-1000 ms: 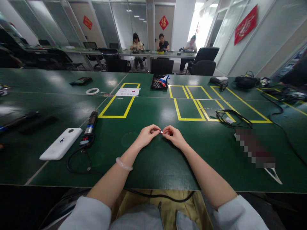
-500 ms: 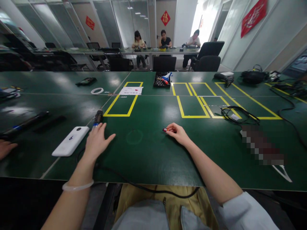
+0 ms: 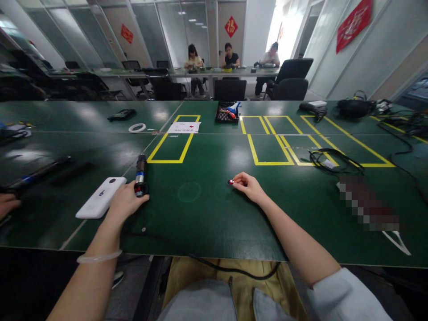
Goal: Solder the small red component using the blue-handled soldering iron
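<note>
My left hand [image 3: 126, 203] is closed around the near end of a black electric screwdriver [image 3: 141, 171] with a blue band, its thumb stretched along the near side. The tool's far end points away from me over the green table [image 3: 207, 232]. To the left of this hand lies a white slab-shaped device [image 3: 100, 198] with a dark round spot and a number on it. My right hand [image 3: 246, 185] pinches a small red piece [image 3: 230, 182] with a pale part, just above or on the tabletop; its kind is too small to make out.
A black cable [image 3: 230, 268] hangs across the front edge. Yellow tape outlines [image 3: 270, 163] mark the table. Farther back are a black tray [image 3: 226, 120] with tools and a white tape roll [image 3: 137, 128]. Coiled cable [image 3: 334, 160] lies right; another person's hand [image 3: 8, 204] is far left.
My left hand has gone from spread fingers over the screwdriver to gripping its near end, drawn back toward me. The right hand keeps its pinch in nearly the same spot.
</note>
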`<state>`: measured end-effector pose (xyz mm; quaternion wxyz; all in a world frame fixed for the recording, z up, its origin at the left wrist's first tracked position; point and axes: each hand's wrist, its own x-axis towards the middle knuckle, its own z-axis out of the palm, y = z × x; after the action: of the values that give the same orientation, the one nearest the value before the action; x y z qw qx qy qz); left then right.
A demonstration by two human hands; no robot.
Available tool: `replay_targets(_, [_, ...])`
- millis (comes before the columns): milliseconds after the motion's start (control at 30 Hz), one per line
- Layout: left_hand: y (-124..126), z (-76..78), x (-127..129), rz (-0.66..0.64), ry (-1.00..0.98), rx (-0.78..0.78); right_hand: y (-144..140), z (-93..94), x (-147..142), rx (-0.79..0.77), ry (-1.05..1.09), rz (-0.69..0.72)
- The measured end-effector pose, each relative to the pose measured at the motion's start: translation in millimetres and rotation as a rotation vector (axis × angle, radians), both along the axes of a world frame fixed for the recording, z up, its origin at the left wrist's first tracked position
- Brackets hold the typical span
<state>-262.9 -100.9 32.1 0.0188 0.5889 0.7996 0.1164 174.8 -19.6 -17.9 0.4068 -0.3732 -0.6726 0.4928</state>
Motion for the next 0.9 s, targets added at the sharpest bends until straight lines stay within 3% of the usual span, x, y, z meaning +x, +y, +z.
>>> replay_targets(167, [6, -1.7, 46, -0.080, 0.056, -0.033, 0, 1.2, -1, 0.004, -0.006, -0.001])
replay_targets(467, [27, 0.4, 179, -0.340, -0.040, -0.003, 5, -3.1, 5, 0.073, -0.064, -0.145])
replay_targets(600, [32, -2.6, 227, -0.429, -0.068, 0.029, 4, -1.0, 7, 0.107, -0.101, -0.160])
replay_targets(733, [35, -6.1, 254, -0.495, -0.102, 0.046, 2, 2.4, 7, 0.122, -0.139, -0.142])
replay_targets(900, [35, -10.9, 263, -0.509, -0.114, 0.060, 2, 0.4, 7, 0.129, -0.147, -0.073])
